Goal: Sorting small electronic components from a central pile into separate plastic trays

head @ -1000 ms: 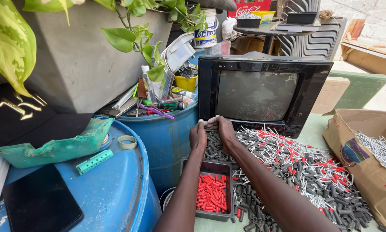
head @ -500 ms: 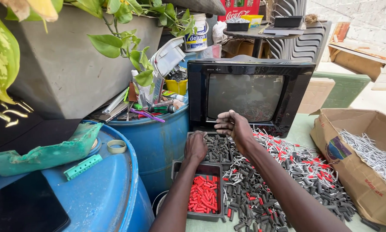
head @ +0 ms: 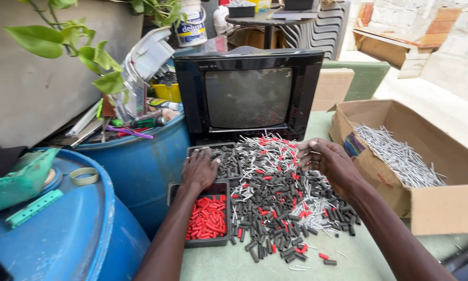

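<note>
My right hand [head: 330, 162] has slid off toward the box [head: 426, 208], half-curled on the pile [head: 281, 203], holding nothing I can see; left hand [head: 200, 170] stays flat between the trays [head: 178, 190].

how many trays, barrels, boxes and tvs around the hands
trays: 2 (black-piece tray under the left hand, red-piece tray)
blue barrels: 2 (near barrel, far barrel)
cardboard boxes: 1 (box beside the right hand)
TVs: 1 (TV)
total: 6
</note>
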